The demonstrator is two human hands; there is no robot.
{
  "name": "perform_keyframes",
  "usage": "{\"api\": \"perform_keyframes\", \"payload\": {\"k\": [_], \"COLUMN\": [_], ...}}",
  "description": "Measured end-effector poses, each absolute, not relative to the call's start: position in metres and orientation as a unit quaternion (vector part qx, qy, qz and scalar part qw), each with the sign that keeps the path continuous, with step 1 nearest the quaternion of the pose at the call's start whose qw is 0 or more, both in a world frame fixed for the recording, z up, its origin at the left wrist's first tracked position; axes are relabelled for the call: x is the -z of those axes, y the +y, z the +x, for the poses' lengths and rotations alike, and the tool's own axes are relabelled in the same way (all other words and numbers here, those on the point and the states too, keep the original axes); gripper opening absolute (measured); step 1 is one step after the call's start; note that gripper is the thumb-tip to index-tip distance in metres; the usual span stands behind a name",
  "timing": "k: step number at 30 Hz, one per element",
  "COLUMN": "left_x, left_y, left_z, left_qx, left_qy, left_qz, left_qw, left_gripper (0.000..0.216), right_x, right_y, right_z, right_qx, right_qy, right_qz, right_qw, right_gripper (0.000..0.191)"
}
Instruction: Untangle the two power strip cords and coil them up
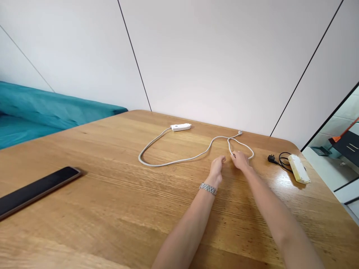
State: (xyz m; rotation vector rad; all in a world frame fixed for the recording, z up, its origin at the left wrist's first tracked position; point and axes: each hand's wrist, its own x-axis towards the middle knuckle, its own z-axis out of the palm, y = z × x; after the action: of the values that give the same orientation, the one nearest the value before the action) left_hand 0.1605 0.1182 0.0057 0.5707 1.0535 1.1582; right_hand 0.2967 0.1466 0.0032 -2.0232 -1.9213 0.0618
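Note:
A white power strip point(181, 127) lies near the far edge of the wooden table point(112, 209). Its long white cable point(168, 161) runs in a loop across the table to a white plug point(239, 132) at the far right. My right hand point(240, 160) rests on the cable's small loop near the plug, fingers curled and pinching the cord. My left hand point(217, 169), with a metal watch band on the wrist, hovers just left of it with fingers loosely curled, holding nothing that I can see.
A second, yellowish power strip point(298, 169) with a coiled black cord point(282, 160) and black plug lies near the table's right edge. A dark flat slab point(36, 190) lies at the left. A teal sofa point(42, 112) stands behind the table's left side.

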Motion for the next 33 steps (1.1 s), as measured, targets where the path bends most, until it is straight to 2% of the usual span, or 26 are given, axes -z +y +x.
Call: {"api": "perform_keyframes", "payload": {"k": [3, 6, 10, 16, 20, 23, 28, 33], "left_x": [-0.012, -0.022, -0.042, -0.075, -0.1, -0.117, -0.128, -0.134], "left_y": [0.12, 0.122, 0.127, 0.125, 0.114, 0.105, 0.095, 0.09], "left_z": [0.162, 0.16, 0.138, 0.089, 0.06, 0.035, 0.01, 0.013], "left_qx": [-0.471, -0.452, -0.512, -0.591, -0.658, -0.708, -0.742, -0.733], "left_qy": [0.442, 0.376, 0.205, 0.1, 0.078, 0.069, 0.101, 0.154], "left_qz": [0.236, 0.226, 0.127, 0.066, 0.074, 0.088, 0.101, 0.129], "left_qw": [0.726, 0.777, 0.824, 0.798, 0.746, 0.697, 0.655, 0.649], "left_gripper": [0.029, 0.043, 0.041, 0.044, 0.042, 0.038, 0.035, 0.047], "right_x": [-0.012, -0.014, -0.013, -0.053, -0.082, -0.092, -0.1, -0.103], "right_y": [0.128, 0.097, 0.054, 0.022, 0.003, -0.004, 0.0, -0.001], "right_z": [0.298, 0.293, 0.289, 0.292, 0.298, 0.321, 0.378, 0.402], "right_qx": [-0.008, -0.014, -0.046, -0.197, -0.315, -0.391, -0.423, -0.406], "right_qy": [-0.707, -0.765, -0.839, -0.828, -0.762, -0.729, -0.716, -0.684], "right_qz": [-0.675, -0.591, -0.451, -0.48, -0.556, -0.56, -0.539, -0.571], "right_qw": [0.211, 0.255, 0.3, 0.213, 0.108, 0.048, 0.135, 0.204], "right_gripper": [0.034, 0.033, 0.033, 0.033, 0.036, 0.034, 0.04, 0.039]}}
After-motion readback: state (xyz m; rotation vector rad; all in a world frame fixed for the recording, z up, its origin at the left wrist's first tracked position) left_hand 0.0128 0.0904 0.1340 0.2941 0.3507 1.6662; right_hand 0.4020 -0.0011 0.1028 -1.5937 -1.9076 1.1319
